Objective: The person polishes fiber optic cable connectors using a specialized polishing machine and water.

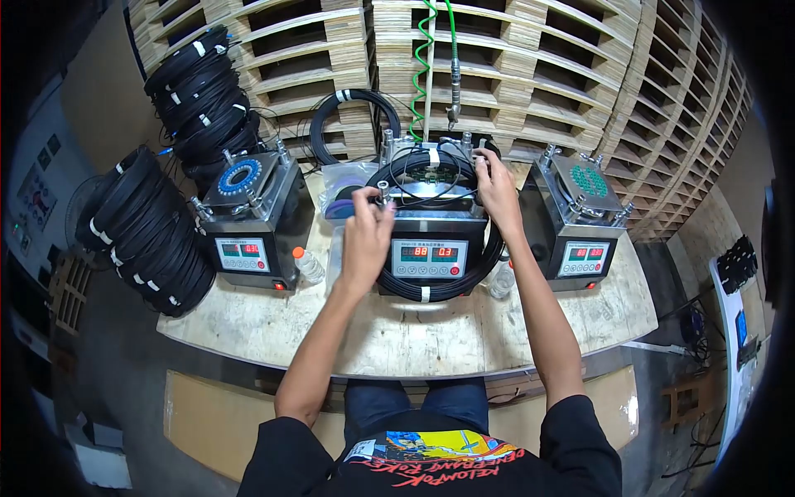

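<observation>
In the head view the middle machine (430, 258) has a lit digital panel, and a coil of black cable (426, 293) hangs around its front. My left hand (366, 230) is at the machine's front left metal post (383, 191), fingers curled in a pinch around its knob. On the right, my right hand (496, 192) has its fingers bent near the rear right post and the coil's upper right part; what lies under its fingertips is hidden.
Similar machines stand at left (253, 219) and right (580, 219). Bottles (310, 266) stand between the machines. Stacked black coils (153, 232) fill the left side. A green coiled hose (421, 74) hangs before wooden pallets (563, 50). The wooden table (406, 340) has a curved front edge.
</observation>
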Action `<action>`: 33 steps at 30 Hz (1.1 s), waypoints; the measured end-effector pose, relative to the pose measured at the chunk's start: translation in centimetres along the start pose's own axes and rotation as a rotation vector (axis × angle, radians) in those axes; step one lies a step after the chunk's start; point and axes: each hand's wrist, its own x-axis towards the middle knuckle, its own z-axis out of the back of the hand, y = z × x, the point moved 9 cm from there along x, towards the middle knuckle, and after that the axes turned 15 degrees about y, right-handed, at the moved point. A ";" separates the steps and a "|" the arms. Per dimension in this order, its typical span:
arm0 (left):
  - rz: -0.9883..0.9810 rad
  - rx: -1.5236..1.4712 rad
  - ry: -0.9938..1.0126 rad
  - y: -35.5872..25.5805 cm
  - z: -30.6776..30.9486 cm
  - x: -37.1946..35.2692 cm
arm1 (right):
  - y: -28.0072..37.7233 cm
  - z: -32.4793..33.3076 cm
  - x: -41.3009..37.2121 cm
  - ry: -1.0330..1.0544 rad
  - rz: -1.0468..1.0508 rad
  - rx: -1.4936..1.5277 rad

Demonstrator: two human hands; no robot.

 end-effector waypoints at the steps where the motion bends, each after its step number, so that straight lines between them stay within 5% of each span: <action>1: -0.067 -0.087 0.028 -0.4 -1.1 0.0 | 0.0 -0.1 -0.1 0.000 -0.005 0.000; 6: -0.184 -0.223 -0.013 1.2 -2.7 0.6 | 0.1 1.0 -0.7 -0.099 0.049 0.027; 7: -0.039 -0.189 0.043 0.7 -2.2 0.4 | -0.3 1.2 -0.8 -0.122 0.058 0.048; 13: -0.228 0.416 -0.145 0.2 0.9 1.8 | -1.2 2.9 -2.8 -0.352 0.109 0.015; 17: -0.304 0.192 0.032 3.3 -0.5 4.0 | -0.6 4.0 -6.5 -0.482 -0.045 -0.201; 21: -0.218 0.111 0.022 2.9 -0.7 3.6 | 0.5 3.4 -8.4 -0.359 -0.109 -0.203; 23: -0.270 0.182 -0.099 2.9 -0.6 3.1 | -1.0 2.5 -8.5 -0.234 -0.176 0.051; 31: -0.226 0.158 -0.099 2.9 -0.4 3.3 | -0.8 2.2 -9.2 -0.214 -0.076 0.113; 33: -0.209 0.144 -0.094 3.1 -0.4 3.2 | 2.0 2.2 -10.0 -0.283 0.184 -0.249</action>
